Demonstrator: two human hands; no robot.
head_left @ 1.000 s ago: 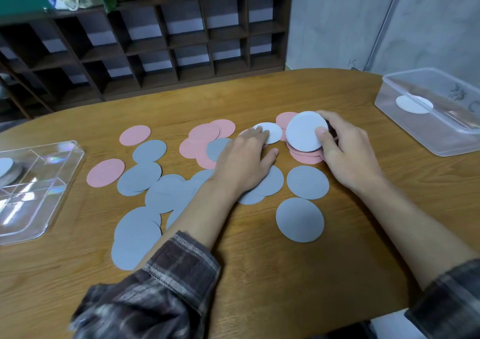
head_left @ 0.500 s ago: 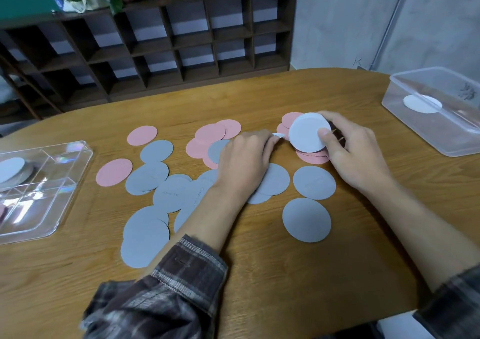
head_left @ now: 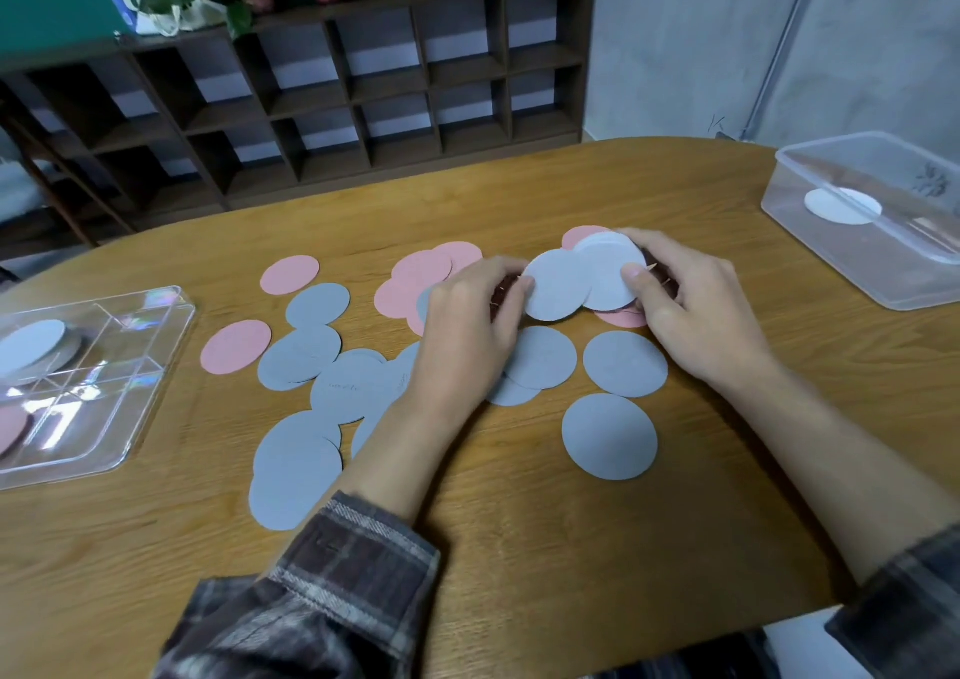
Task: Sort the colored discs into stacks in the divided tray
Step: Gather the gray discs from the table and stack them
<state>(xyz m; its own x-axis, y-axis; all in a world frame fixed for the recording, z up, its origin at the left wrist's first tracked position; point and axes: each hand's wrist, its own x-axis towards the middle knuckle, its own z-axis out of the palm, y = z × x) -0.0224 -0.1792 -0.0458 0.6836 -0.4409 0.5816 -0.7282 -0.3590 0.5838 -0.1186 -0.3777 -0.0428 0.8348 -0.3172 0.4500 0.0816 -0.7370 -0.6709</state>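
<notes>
The divided tray [head_left: 156, 366] at far left contains a grey stack and a pink disc in separate compartments. Loose discs [head_left: 332, 387] cover the table [head_left: 519, 548]. The left hand [head_left: 467, 335] now pinches a lifted grey disc [head_left: 553, 286], previously flat, against the white stack [head_left: 608, 267] gripped by the right hand [head_left: 696, 309]. The clear box [head_left: 831, 273] holds one white disc.

Grey discs [head_left: 332, 392] and pink discs [head_left: 236, 346] lie flat on the table centre, scattered and partly overlapping; greys mostly toward 7 o'clock, pinks toward 11–12. One grey disc [head_left: 556, 286] and a white-faced small stack [head_left: 608, 273] sit raised above the pile at 12, overlapping. Clear divided tray [head_left: 156, 366] at 9 o'clock: grey stack [head_left: 31, 345] in far compartment, pink disc [head_left: 10, 426] in near one.
</notes>
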